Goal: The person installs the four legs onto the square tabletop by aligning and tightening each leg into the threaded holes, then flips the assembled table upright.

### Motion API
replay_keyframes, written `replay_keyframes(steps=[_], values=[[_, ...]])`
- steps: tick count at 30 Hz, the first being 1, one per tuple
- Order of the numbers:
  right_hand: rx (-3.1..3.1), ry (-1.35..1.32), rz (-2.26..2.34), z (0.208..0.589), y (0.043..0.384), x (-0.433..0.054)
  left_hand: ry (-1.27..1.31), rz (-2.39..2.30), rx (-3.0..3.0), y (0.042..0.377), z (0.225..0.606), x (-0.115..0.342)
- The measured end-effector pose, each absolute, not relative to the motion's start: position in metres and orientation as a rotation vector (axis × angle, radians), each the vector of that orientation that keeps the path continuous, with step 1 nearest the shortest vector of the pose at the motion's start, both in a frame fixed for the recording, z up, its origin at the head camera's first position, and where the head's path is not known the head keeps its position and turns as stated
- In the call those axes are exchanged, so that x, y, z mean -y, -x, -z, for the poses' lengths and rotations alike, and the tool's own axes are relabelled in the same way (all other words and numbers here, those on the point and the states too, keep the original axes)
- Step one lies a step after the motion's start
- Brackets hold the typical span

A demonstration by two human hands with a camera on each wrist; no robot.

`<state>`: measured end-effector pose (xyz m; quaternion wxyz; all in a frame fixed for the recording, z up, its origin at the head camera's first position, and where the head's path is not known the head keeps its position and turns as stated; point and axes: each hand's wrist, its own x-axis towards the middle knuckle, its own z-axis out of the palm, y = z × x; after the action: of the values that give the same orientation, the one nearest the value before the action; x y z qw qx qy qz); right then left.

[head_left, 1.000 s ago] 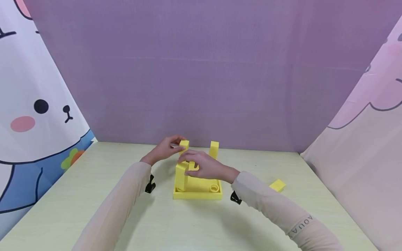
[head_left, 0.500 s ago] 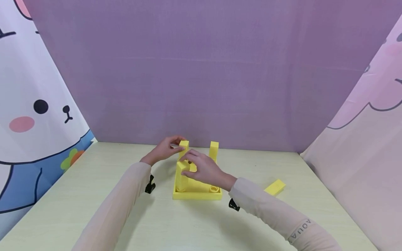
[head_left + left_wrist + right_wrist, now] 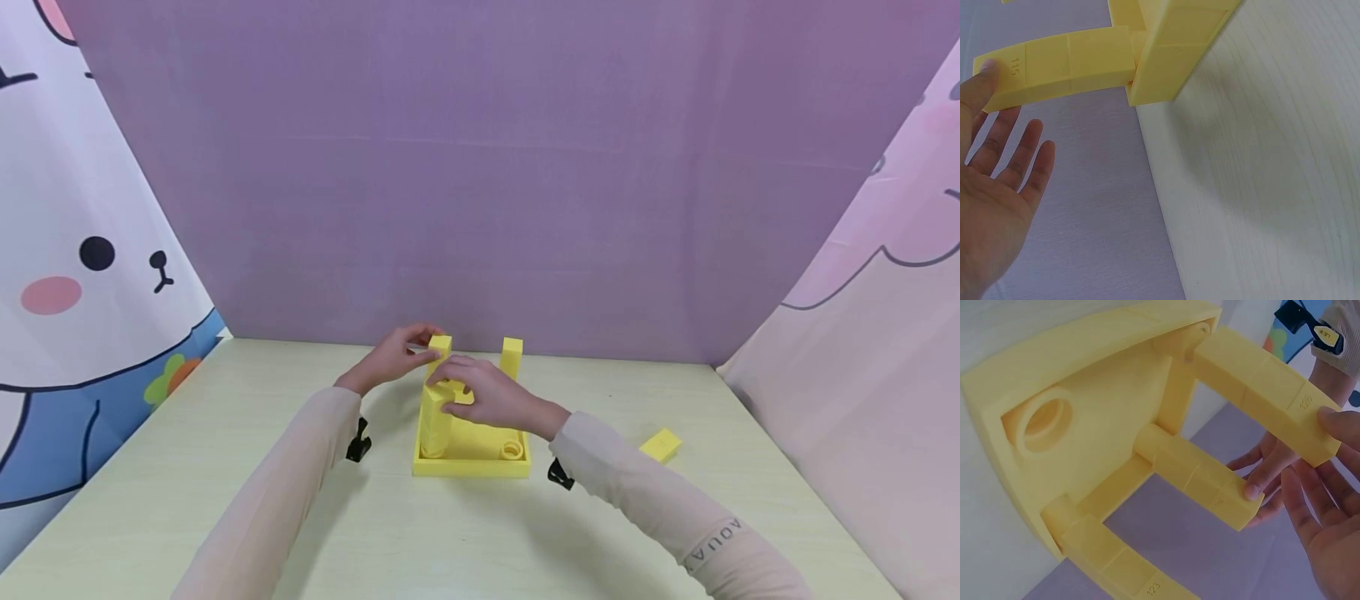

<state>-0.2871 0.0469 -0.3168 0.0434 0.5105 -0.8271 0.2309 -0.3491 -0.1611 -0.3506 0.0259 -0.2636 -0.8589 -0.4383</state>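
Note:
A shallow yellow square base (image 3: pixel 471 469) lies rim up, with several yellow square posts standing in its corners. My right hand (image 3: pixel 491 396) pinches the top of the front-left post (image 3: pixel 435 421), which the right wrist view shows marked 126 (image 3: pixel 1266 390). Between thumb and fingers, my left hand (image 3: pixel 393 360) holds the top of the back-left post (image 3: pixel 440 343), marked 115 in the left wrist view (image 3: pixel 1066 65). The back-right post (image 3: pixel 512 357), marked 123 (image 3: pixel 1125 559), is untouched. At the front-right corner is a bare round socket (image 3: pixel 512 450).
A loose yellow post (image 3: pixel 662 446) lies on the pale wooden table (image 3: pixel 300 533), right of the base and partly behind the right sleeve. Behind stands a purple cloth wall (image 3: pixel 480 183). Black wrist cameras (image 3: pixel 358 442) hang beneath both sleeves.
My right hand turned outward slightly around the front-left post, then back, and that post has rotated a little. The left hand and the base look unmoved.

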Motion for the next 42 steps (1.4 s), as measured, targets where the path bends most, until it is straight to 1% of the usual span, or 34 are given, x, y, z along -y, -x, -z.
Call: replay_keyframes(steps=[5,12,17,21,28,34,38,42], values=[[2.532,-1.544,-0.724,0.318,0.286,-0.047,0.812,1.362,2.66,0.357,0.357,0.164],[2.481,-1.415,-0.708,0.326,0.28,-0.043,0.798,1.353,2.679,0.355,0.355,0.164],[2.454,-1.384,-0.687,0.328,0.277,-0.042,0.787,1.352,2.682,0.355,0.355,0.163],[2.495,-1.423,-0.684,0.326,0.278,-0.044,0.797,1.362,2.676,0.354,0.355,0.164],[2.607,-1.577,-0.653,0.315,0.285,-0.047,0.874,1.314,2.628,0.356,0.358,0.165],[2.613,-1.667,-0.602,0.31,0.29,-0.047,0.828,1.355,2.668,0.355,0.356,0.164],[2.612,-1.678,-0.606,0.31,0.29,-0.047,0.811,1.356,2.683,0.355,0.356,0.164],[2.613,-1.633,-0.627,0.312,0.287,-0.047,0.804,1.369,2.689,0.356,0.356,0.165]])
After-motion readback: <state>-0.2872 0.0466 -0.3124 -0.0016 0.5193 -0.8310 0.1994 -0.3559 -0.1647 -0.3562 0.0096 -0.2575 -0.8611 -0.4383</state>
